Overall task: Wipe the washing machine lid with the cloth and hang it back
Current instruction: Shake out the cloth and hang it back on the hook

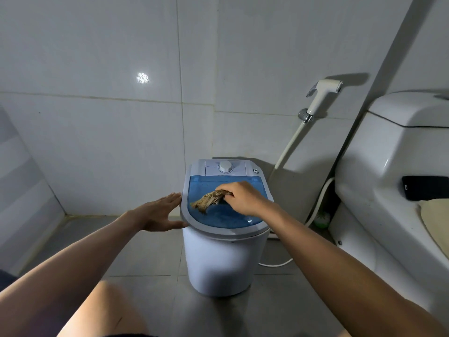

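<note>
Pinching the limp, light cloth [209, 201] at its bunched end in my right hand [243, 198], I am dragging it over the slick blue lid [226, 215] at frame centre while my flat, spread left hand [160, 215] is steadying the rim.

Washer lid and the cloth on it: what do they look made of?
Lid: looks like translucent blue plastic, glossy, going by the small highlights near its front edge, set in a pale grey plastic rim. Cloth: tan, coarse ribbed knit or weave with frayed edges, matte; the fibre can't be told. The right hand grips it.
</note>
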